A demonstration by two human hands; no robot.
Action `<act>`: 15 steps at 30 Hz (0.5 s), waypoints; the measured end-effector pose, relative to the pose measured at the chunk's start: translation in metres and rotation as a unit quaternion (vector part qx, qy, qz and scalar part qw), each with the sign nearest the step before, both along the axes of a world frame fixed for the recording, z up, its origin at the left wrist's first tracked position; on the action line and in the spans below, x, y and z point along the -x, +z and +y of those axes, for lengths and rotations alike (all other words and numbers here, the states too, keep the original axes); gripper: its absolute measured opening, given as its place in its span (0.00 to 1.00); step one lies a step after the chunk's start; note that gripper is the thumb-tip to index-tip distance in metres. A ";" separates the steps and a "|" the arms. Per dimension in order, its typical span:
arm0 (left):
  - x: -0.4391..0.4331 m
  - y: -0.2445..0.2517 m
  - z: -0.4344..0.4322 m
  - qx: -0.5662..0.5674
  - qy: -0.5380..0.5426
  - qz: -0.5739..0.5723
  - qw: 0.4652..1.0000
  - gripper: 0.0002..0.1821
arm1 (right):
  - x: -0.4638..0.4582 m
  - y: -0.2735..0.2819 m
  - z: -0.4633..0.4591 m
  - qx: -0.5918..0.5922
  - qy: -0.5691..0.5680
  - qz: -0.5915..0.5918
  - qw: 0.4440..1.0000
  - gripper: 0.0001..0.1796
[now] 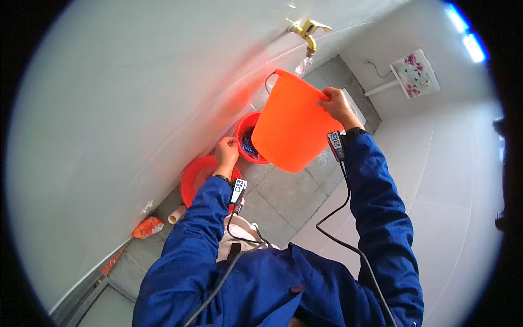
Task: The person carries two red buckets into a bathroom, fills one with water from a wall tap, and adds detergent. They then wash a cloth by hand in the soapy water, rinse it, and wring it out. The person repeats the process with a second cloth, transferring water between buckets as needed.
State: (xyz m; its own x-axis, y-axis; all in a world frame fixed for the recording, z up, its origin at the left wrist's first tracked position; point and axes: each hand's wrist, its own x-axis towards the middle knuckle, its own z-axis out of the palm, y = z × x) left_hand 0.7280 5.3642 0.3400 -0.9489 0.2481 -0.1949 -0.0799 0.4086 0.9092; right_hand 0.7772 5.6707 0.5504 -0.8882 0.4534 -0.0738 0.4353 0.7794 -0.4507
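Observation:
My right hand point(337, 105) grips the rim of an orange plastic bucket point(296, 122), which is tilted with its mouth towards the wall. Water runs from a brass tap point(309, 34) at the bucket's mouth; the inside of the bucket is hidden from me. Beneath and left of it stands a smaller red bucket point(240, 150) with dark blue, wet-looking contents. Beside that bucket's rim is my left hand point(227, 153), its fingers curled; whether they pinch anything is unclear. A red basin point(190, 182) sits on the floor, partly under my left forearm.
A tiled wall point(122, 102) runs along the left. On the floor near it lie a short pipe piece point(176, 214) and an orange packet point(148, 227). A flower-printed cistern point(414, 73) with a white pipe point(382, 88) hangs at far right. Cables point(327, 235) trail from both wrists.

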 end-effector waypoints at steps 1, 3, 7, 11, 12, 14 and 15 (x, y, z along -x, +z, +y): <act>-0.002 0.005 -0.002 0.037 0.024 0.059 0.997 0.12 | 0.002 0.000 0.001 0.002 0.029 0.031 0.999 0.13; -0.009 0.009 0.001 0.073 0.026 0.115 0.990 0.13 | 0.003 -0.002 0.005 0.002 0.037 0.036 0.999 0.12; -0.016 0.008 0.022 0.016 0.020 0.028 0.999 0.14 | 0.001 -0.003 0.006 0.015 -0.004 0.029 0.999 0.13; -0.001 -0.011 0.049 -0.166 0.087 -0.054 0.981 0.15 | -0.005 -0.004 0.006 0.033 0.004 0.060 0.998 0.13; 0.003 -0.019 0.053 -0.158 0.066 -0.042 0.984 0.14 | -0.007 -0.005 0.007 0.030 0.001 0.059 0.998 0.13; 0.004 -0.039 0.060 -0.140 0.033 -0.046 0.989 0.13 | -0.010 -0.007 0.010 0.027 -0.003 0.063 0.998 0.13; -0.001 -0.051 0.062 -0.131 0.023 -0.064 0.989 0.13 | -0.011 -0.008 0.013 0.027 -0.003 0.067 0.997 0.13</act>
State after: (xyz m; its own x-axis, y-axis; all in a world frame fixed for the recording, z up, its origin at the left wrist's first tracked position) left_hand 0.7292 5.4260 0.2893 -0.9319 0.2629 -0.2501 -0.2152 0.1544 0.9643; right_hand 0.7880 5.6833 0.5422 -0.8888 0.4579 0.0201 0.3738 0.7497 -0.5461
